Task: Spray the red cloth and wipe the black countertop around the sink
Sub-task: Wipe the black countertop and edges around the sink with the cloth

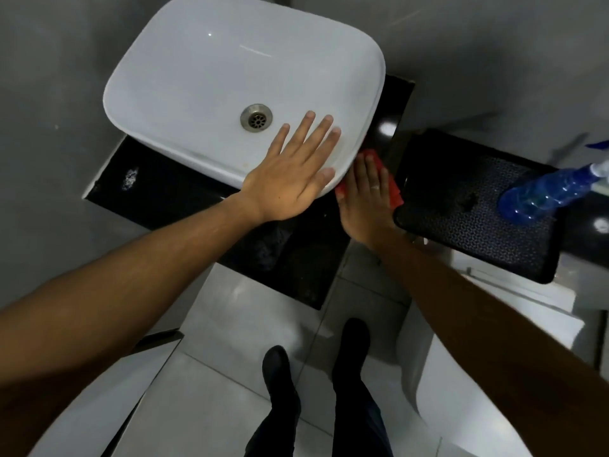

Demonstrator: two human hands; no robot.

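Black bench (158, 192) holds a white sink (204, 77). Left hand (290, 179) lies flat, fingers wide, on its rim. Right hand (365, 199) presses the red cloth (393, 189) flat.

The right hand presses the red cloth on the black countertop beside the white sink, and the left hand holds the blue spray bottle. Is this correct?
Not quite. In the head view, the left hand lies flat on the white sink rim; the blue spray bottle stands untouched.
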